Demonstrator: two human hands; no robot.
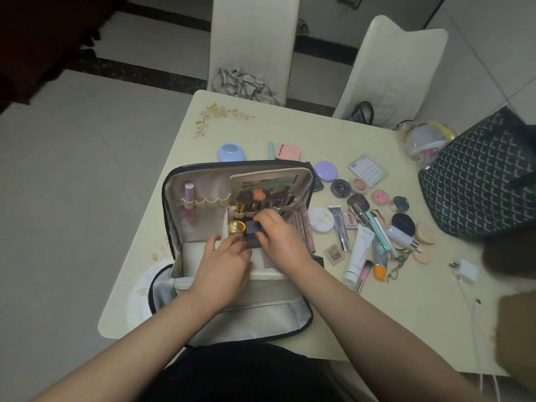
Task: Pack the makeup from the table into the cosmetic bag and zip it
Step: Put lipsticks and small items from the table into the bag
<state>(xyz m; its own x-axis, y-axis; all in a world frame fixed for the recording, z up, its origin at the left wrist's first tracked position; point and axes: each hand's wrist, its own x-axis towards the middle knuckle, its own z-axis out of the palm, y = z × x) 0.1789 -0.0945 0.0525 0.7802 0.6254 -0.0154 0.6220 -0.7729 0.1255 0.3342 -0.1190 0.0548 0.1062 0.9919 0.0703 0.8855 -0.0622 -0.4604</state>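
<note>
The cosmetic bag [185,181] lies unzipped on the table [333,132], its lid propped up behind with a pink tube [189,204] in an elastic loop and brushes [258,198] in a pocket. Both hands are inside the main compartment. My left hand [223,265] reaches in with curled fingers by a gold-capped jar [236,227]. My right hand [278,236] pinches a dark blue compact [253,227] beside the jar. To the right of the bag lies loose makeup: a white tube [358,253], a round white compact [320,220], a black jar [340,188], a lilac compact [326,171].
A blue egg-shaped case [231,152], a teal tube [271,150] and a pink box [288,152] lie behind the bag. A dark patterned tote [475,181] stands at the right edge, a white charger [465,271] near it. Two white chairs [255,39] stand beyond the table.
</note>
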